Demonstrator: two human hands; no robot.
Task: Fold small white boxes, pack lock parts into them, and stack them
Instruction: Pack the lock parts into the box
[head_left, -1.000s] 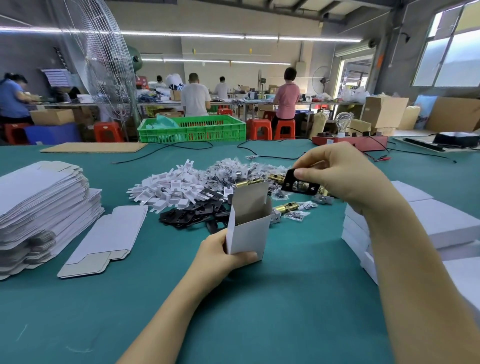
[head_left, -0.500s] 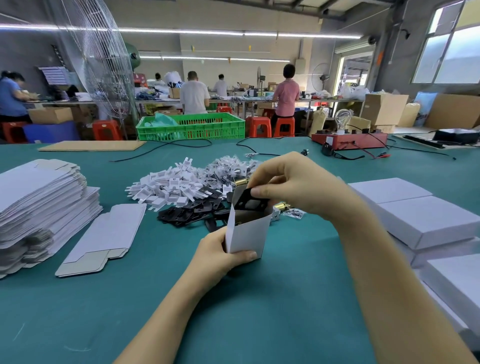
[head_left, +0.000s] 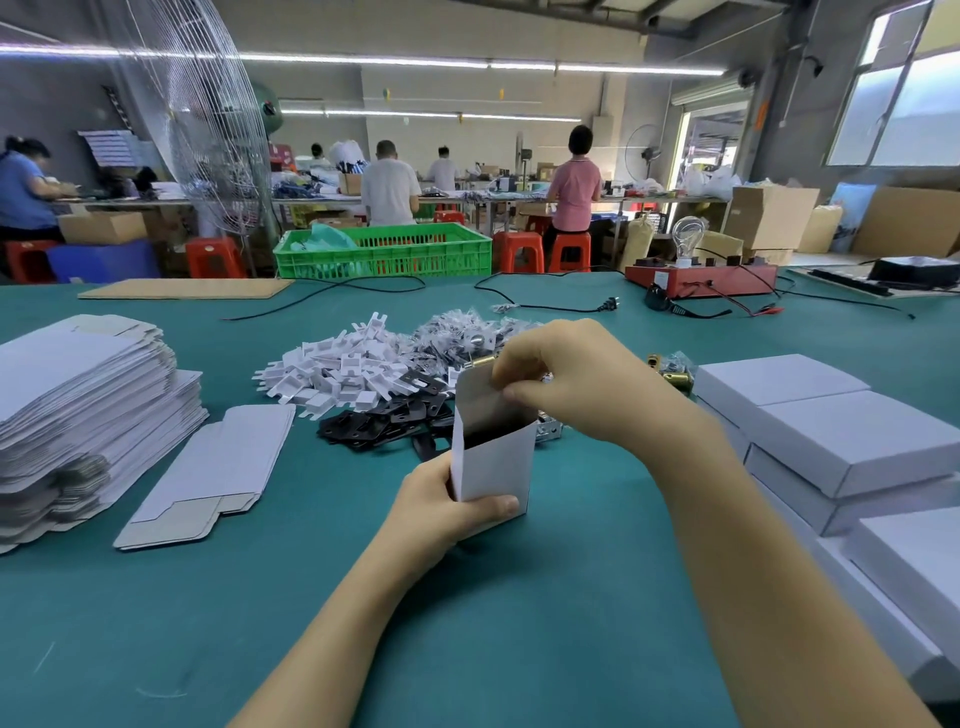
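My left hand grips a small white box upright on the green table, its top flap open. At the box's mouth, my right hand pinches a black lock plate that sits mostly inside. Behind the box lie a pile of white plastic parts, black plates, bagged screws and brass pieces. Closed white boxes are stacked at the right. A tall stack of flat box blanks stands at the left, with a few loose blanks beside it.
A red test unit with a bulb and black cables lie across the far side of the table. A cardboard sheet and a green crate are at the far edge. A large fan stands far left. People work at benches behind.
My right hand carried the black plate from above the parts pile to the box and lowered it inside. The left hand kept the box upright in place.
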